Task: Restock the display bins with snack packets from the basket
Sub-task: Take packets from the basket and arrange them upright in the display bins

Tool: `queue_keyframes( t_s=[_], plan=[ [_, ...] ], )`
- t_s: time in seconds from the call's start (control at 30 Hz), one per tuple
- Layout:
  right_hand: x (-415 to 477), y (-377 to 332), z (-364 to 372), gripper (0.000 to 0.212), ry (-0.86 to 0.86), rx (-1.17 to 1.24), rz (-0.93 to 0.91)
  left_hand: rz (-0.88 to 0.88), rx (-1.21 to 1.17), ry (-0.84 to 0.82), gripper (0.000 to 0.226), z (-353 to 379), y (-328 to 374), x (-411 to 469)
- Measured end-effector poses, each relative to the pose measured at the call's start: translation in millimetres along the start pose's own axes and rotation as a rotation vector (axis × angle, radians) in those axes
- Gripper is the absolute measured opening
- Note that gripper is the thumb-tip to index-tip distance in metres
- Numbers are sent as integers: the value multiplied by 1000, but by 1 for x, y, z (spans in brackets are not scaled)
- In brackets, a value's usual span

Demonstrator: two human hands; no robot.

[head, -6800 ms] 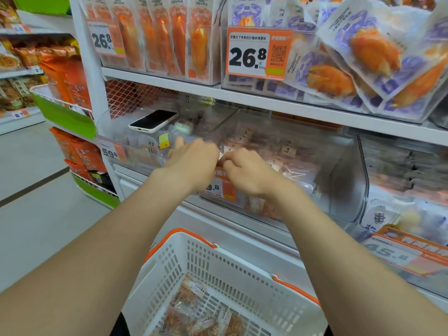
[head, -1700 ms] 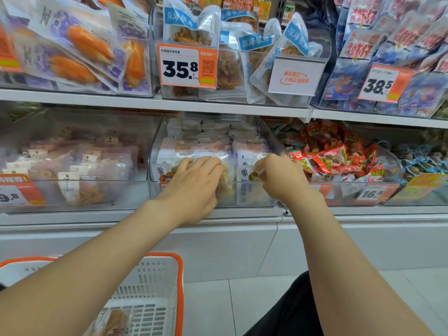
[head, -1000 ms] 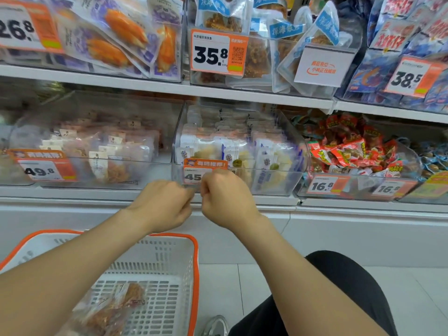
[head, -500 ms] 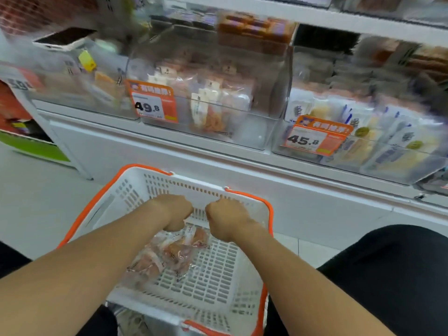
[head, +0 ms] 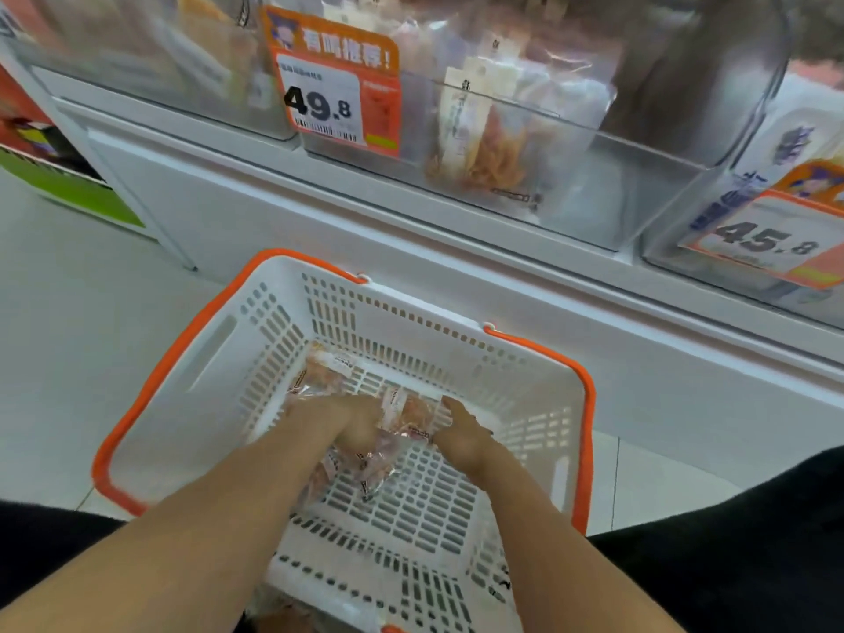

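While both forearms are reaching down into the white, orange-rimmed shopping basket (head: 192, 376), the left hand (head: 340, 427) is pressing knuckles-up into the heap of clear snack packets (head: 406, 415) on the basket floor, its fingers hidden beneath it, so any grip cannot be told. The right hand (head: 463, 434) is touching the heap's right edge, its fingertips blurring into the film, its hold equally unclear. Beyond, a clear display bin (head: 639, 185) bearing a 49.8 price tag (head: 335, 91) is holding stocked packets (head: 479, 130), its top cut off.
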State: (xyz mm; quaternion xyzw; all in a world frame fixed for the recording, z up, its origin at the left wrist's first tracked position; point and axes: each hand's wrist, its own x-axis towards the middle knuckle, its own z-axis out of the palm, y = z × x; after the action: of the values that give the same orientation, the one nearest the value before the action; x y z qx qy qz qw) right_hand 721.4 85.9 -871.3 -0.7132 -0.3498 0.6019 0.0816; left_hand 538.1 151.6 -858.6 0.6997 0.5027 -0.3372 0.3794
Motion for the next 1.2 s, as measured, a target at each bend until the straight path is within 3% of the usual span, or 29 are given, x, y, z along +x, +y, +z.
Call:
queue_keyframes(
  t_s=[0.23, 0.4, 0.47, 0.5, 0.53, 0.6, 0.67, 0.73, 0.8, 0.87, 0.97, 1.07, 1.13, 1.2],
  plan=[
    [18, -5, 9, 32, 8, 324, 99, 4, -77, -129, 69, 1, -6, 11],
    [15, -2, 6, 76, 156, 252, 80, 24, -189, -219, 80, 1, -5, 4],
    [12, -3, 4, 85, 125, 279, 97, 22, -227, -241, 82, 3, -5, 1],
    [11, -3, 4, 80, 101, 267, 99, 21, -233, -236, 82, 5, -4, 0],
    [8, -6, 4, 61, 76, 226, 84, 15, -246, -218, 82, 6, -3, -1],
    [-1, -10, 6, 21, 72, 204, -14, 8, -271, -136, 77, 3, 4, -9],
    [-8, -20, 7, 19, 118, 265, -93, 8, -324, 55, 62, -6, 12, -23],
    [-21, -34, 4, 28, 157, 306, -183, -22, -478, 237, 63, -18, 15, -38],
    [-44, -54, -1, 19, 161, 300, -282, -27, -639, 404, 60, -31, 17, -59],
    [-70, -71, -8, 6, 171, 321, -343, 36, -768, 588, 39, -44, 20, -80],
    [-103, -91, -21, 27, 155, 278, -413, 210, -907, 778, 31, -62, 27, -112],
    [-137, -112, -39, 42, 131, 53, -498, 426, -886, 830, 23, -80, 37, -143],
    [-162, -127, -52, 53, 225, -76, -548, 510, -884, 850, 15, -92, 47, -166],
    [-184, -141, -66, 47, 313, -176, -654, 584, -895, 885, 12, -105, 58, -187]
  ],
)
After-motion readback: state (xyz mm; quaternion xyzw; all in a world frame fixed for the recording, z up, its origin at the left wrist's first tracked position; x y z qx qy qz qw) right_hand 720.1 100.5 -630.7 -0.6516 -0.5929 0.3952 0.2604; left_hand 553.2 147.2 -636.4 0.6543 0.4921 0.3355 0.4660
